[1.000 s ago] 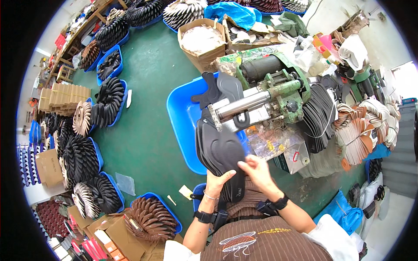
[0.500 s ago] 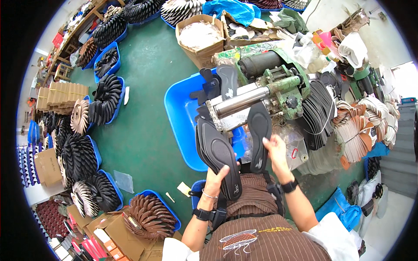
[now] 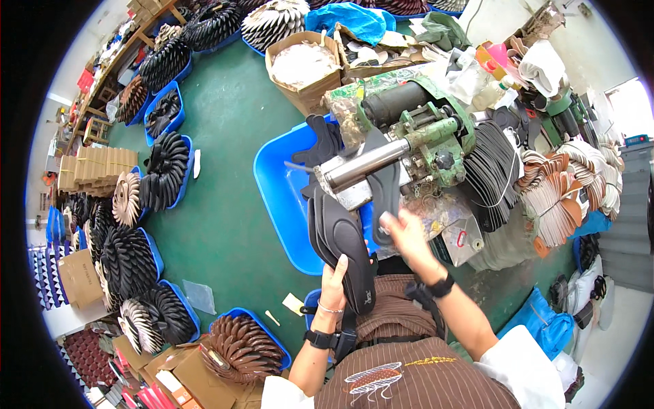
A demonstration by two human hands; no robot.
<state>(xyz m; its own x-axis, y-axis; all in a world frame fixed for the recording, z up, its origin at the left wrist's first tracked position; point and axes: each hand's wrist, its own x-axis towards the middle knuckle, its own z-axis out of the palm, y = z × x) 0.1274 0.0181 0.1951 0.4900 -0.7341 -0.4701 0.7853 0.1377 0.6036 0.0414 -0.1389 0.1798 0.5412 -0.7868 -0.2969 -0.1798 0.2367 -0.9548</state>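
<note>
A small stack of black insoles (image 3: 340, 235) lies in my left hand (image 3: 332, 285), whose thumb presses on the top one near its heel end. My right hand (image 3: 409, 240) is slightly blurred by motion and grips one black insole (image 3: 386, 194) by its lower end. The far end of that insole reaches under the steel roller (image 3: 368, 165) of a green machine (image 3: 443, 140). Below and to the left of the roller stands a blue tub (image 3: 272, 187) with several black insoles (image 3: 321, 140) in it.
Right of the machine, a tied bundle of black insoles (image 3: 492, 177) leans beside tan and white insole bundles (image 3: 555, 187). A cardboard box (image 3: 300, 95) stands behind the tub. Several blue tubs of fanned insoles line the left of the green floor (image 3: 221, 157).
My right hand has moved forward and left, pushing its insole up under the roller. My left hand still holds the stack. The whole view has shifted slightly.
</note>
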